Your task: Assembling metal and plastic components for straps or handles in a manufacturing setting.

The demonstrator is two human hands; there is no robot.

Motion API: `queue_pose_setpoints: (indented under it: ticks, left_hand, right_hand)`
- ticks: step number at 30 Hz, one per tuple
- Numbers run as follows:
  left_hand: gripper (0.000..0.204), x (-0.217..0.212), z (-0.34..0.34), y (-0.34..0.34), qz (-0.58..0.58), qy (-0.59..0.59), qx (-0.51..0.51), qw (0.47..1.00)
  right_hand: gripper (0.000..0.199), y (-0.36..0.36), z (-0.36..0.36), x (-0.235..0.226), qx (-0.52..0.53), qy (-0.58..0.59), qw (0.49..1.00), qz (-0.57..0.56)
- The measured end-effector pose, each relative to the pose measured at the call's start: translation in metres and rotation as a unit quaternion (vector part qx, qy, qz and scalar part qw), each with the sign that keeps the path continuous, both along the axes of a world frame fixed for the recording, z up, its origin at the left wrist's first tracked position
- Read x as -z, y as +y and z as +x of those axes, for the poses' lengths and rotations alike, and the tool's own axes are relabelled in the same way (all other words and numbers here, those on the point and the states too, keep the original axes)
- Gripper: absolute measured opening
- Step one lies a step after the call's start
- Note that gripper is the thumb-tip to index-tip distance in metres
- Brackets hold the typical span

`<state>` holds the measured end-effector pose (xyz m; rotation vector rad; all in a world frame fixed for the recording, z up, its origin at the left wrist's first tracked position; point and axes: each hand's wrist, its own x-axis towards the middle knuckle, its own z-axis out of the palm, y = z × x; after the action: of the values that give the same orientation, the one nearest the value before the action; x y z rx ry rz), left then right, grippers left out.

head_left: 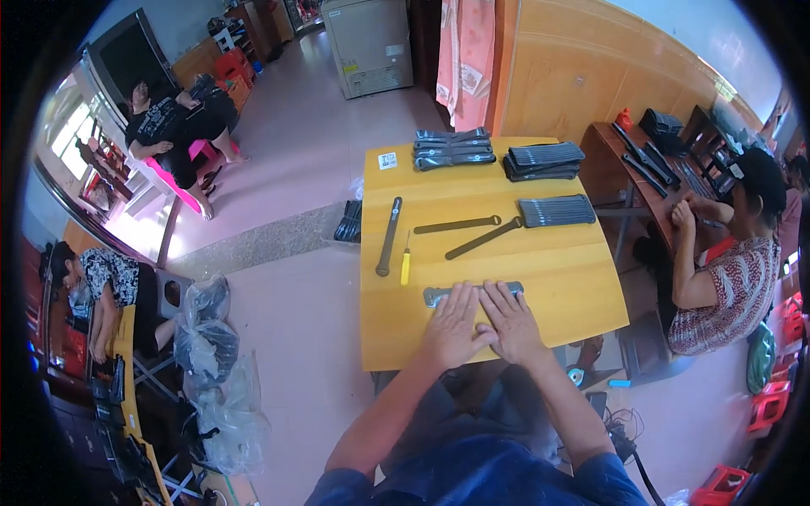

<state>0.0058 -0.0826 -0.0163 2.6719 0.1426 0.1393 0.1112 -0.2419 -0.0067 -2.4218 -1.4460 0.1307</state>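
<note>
A grey flat strip (472, 293) is laid along the near part of the yellow table (574, 287), and is pressed flat under both hands. The left hand (454, 325) is spread wide, palm down, over the strip's left half; the right hand (512, 321) is spread flat beside it, thumbs touching. Nothing is gripped by either hand.

Farther along the table a yellow-handled screwdriver (406, 262) is seen, with a long dark handle (388, 237) to its left. Two dark bars (472, 232) are set to the right, crossing near a dark stack of strips (557, 211). Two more stacks (498, 153) are placed at the far edge.

On the floor to the left, clear plastic bags (207, 337) are stuffed with dark parts; their exact contents cannot be told. Other people are seated at the right and the far left.
</note>
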Motion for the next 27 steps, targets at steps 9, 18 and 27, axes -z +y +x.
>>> queue_pose_setpoints:
  ticks: [9,18,27]
  left_hand:
    - [0.1,0.003,-0.048,0.041,0.073,0.004,-0.08,0.994]
    - [0.098,0.004,-0.049,0.043,0.091,0.01,-0.082,0.992]
    - [0.096,0.012,-0.049,0.043,0.095,-0.011,-0.071,0.993]
  right_hand:
    - [0.073,-0.005,0.002,0.005,0.004,-0.001,1.0,-0.005]
    - [0.086,-0.04,0.006,0.011,0.125,-0.025,0.992,0.016]
    - [0.088,-0.007,-0.02,0.005,0.039,-0.062,0.993,0.089]
